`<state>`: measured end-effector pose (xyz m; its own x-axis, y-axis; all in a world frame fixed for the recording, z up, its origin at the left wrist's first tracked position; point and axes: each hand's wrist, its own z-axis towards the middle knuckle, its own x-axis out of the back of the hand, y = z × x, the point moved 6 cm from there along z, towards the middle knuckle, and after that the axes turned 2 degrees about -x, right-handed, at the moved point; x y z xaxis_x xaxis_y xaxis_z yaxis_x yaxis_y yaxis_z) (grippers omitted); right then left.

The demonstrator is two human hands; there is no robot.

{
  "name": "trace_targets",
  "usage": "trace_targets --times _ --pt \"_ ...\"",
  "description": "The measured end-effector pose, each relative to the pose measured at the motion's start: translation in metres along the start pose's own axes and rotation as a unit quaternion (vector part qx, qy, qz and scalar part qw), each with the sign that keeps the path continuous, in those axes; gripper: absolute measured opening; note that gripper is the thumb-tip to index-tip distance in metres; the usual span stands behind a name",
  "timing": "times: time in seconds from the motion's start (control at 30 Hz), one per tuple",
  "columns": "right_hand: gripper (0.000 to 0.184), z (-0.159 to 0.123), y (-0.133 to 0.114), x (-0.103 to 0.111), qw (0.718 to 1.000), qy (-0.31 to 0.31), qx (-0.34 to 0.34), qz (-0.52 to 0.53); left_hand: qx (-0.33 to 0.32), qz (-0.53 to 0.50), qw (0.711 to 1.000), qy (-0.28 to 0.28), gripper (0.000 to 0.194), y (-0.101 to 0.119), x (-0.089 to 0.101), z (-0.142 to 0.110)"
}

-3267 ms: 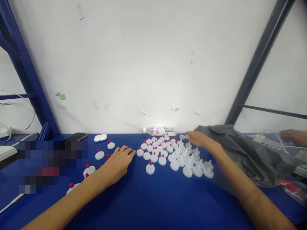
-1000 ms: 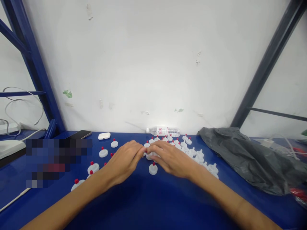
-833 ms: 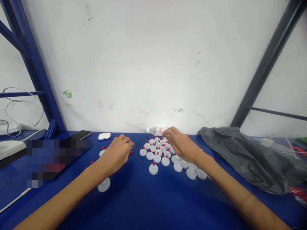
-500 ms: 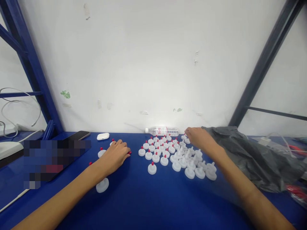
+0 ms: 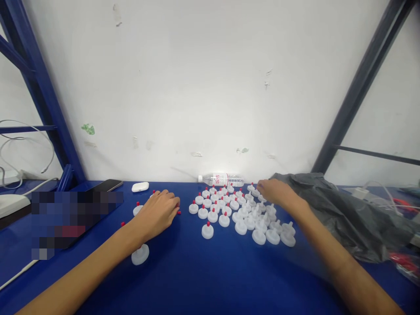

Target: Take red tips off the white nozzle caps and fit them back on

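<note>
My left hand [image 5: 160,208] rests low over the left side of the blue table, its fingers curled inward. A small red tip [image 5: 179,212] shows beside its fingertips; what lies under the palm is hidden. My right hand [image 5: 274,191] is closed at the back right edge of a cluster of white nozzle lids, its fingertips by a bare lid [image 5: 257,192]. Whatever it pinches is hidden. Just left of those fingers stands a red-tipped lid [image 5: 252,187]. Several red-tipped lids [image 5: 212,215] stand in the cluster's left part, several bare lids [image 5: 259,236] in its right.
A clear plastic bottle [image 5: 221,179] lies along the wall. At left are a white case [image 5: 140,187], a phone [image 5: 110,185] and a cable [image 5: 19,274]. A grey plastic bag [image 5: 341,214] covers the right side. A separate lid [image 5: 140,254] sits near my left forearm.
My right hand has moved slightly right, off a lid with a red tip at the back of the cluster. My left hand stays in place, its fingers shifting slightly by the red tip.
</note>
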<state>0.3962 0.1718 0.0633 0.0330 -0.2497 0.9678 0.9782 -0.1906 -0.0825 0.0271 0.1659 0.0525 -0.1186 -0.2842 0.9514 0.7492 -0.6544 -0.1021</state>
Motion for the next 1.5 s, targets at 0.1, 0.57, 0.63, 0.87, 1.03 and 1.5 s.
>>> trace_targets --times 0.1,0.57,0.63,0.87,1.03,1.5 --pt "0.026 -0.002 -0.014 0.001 0.999 0.015 0.03 0.01 0.016 -0.027 0.999 0.031 0.025 0.002 0.007 0.0" --pt "0.014 -0.035 -0.083 0.028 0.973 0.083 0.157 0.146 0.018 -0.242 0.956 0.165 0.017 0.021 0.024 -0.007" --pt "0.012 -0.051 -0.109 0.028 0.954 0.095 0.231 0.166 -0.009 -0.244 0.951 0.188 0.016 0.027 0.027 -0.009" --pt "0.02 -0.102 -0.166 0.02 0.867 0.137 0.448 0.169 -0.133 -0.225 0.933 0.247 0.017 0.05 0.032 -0.016" --pt "0.028 -0.107 -0.166 0.022 0.861 0.179 0.451 0.154 -0.148 -0.22 0.927 0.265 0.016 0.053 0.035 -0.018" --pt "0.026 -0.104 -0.159 0.023 0.867 0.164 0.408 0.235 -0.101 -0.233 0.931 0.261 0.015 0.049 0.036 -0.018"
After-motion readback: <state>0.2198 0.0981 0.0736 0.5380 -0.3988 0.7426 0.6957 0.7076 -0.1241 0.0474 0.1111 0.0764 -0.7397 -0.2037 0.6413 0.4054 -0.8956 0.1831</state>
